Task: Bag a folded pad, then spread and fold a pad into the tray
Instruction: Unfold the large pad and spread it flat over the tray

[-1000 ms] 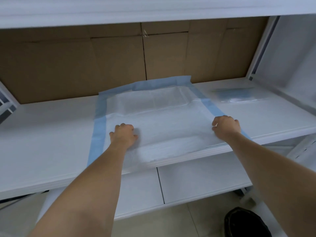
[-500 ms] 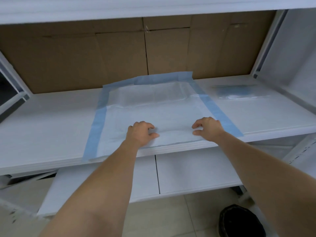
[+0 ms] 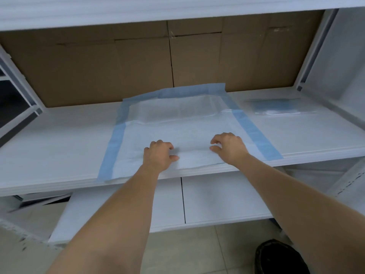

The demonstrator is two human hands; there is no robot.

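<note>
A white pad with blue borders (image 3: 177, 123) lies spread flat on the white shelf (image 3: 59, 139), its far edge curling up against the cardboard at the back. My left hand (image 3: 159, 155) rests on the pad's near middle with fingers curled, pressing on the surface. My right hand (image 3: 229, 147) rests a little to the right, fingers bent and fingertips touching the pad. Both hands sit close to the pad's front edge, which reaches the shelf's front lip. A clear bag holding a folded blue pad (image 3: 276, 107) lies flat at the right rear of the shelf.
Brown cardboard (image 3: 138, 62) lines the back of the shelf. A white upright post (image 3: 314, 48) stands at the right rear. A lower white shelf (image 3: 217, 198) juts out beneath. A dark shoe (image 3: 276, 258) shows on the tiled floor at the bottom right.
Both hands slid inward from the pad's sides toward its near middle. The pad's front edge, which hung over the shelf lip, now lies flatter on the shelf.
</note>
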